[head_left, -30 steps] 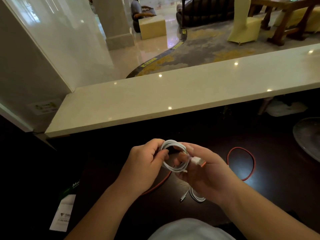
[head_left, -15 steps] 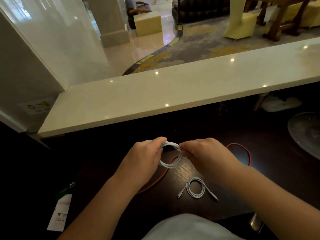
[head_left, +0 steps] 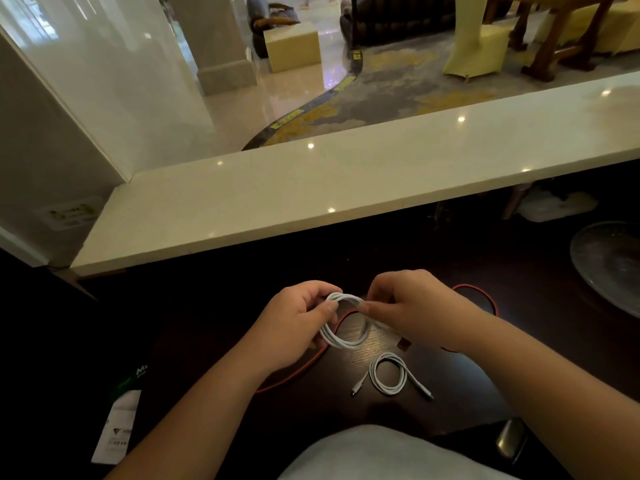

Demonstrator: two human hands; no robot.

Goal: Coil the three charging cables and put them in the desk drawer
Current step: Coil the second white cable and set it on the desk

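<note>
Both hands have turned a little since a moment ago, so the white ring of cable now hangs lower between them, and the second white cable below shows in full. The left hand [head_left: 294,327] holds the left side of the held white cable [head_left: 343,320] with curled fingers, and the right hand [head_left: 412,306] pinches its top right side. This ring sits just above the middle of the dark tabletop [head_left: 540,271]. The small coiled white cable [head_left: 388,374] lies flat near the front edge, its two ends sticking out. The red cable [head_left: 485,296] is loose and lies spread out under the hands, toward the right side. I think the loops are being made neat now. To do it well, keep every loop the same size, keep the left fingers tight so nothing springs open, and tuck the loose end around the ring. No drawer shows yet.
</note>
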